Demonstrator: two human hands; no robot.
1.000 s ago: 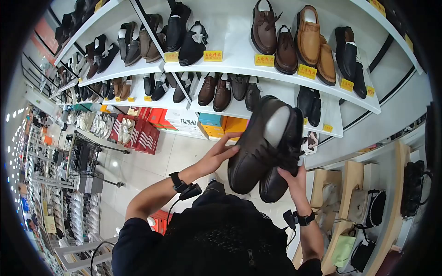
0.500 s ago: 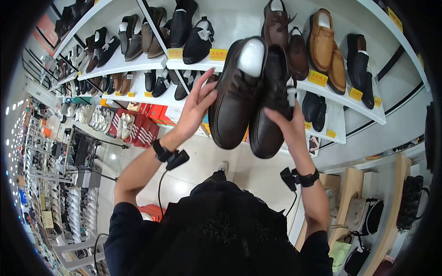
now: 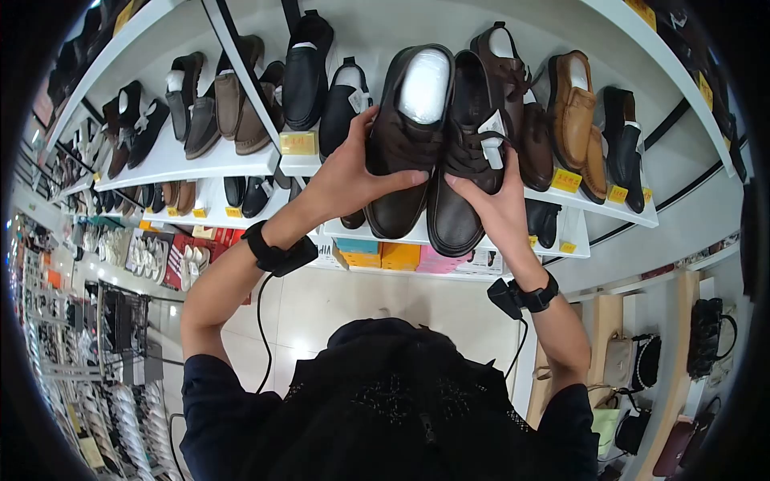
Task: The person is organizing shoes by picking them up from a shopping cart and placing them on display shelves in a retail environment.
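A pair of dark brown leather lace-up shoes is at the front of the display shelf, toes toward me. My left hand (image 3: 349, 180) is closed around the left shoe (image 3: 399, 200), its thumb across the front part. White stuffing (image 3: 425, 86) fills that shoe's opening. The right shoe (image 3: 457, 215) has a white tag (image 3: 492, 140) by its laces. My right hand (image 3: 499, 204) grips its outer side, thumb on the upper. The shoes stand side by side. Whether their soles rest on the shelf is hidden.
Black shoes (image 3: 307, 76) stand to the left on the white shelf (image 3: 200, 167); brown shoes (image 3: 536, 144) and tan loafers (image 3: 572, 112) are to the right. Yellow price cards (image 3: 298, 143) line the edge. Coloured boxes (image 3: 401, 256) sit below. Handbags (image 3: 710, 337) fill a rack at right.
Both hands have carried the shoes in over the shelf. My left hand, its fingers spread beside the left shoe before, now wraps it with the thumb on top.
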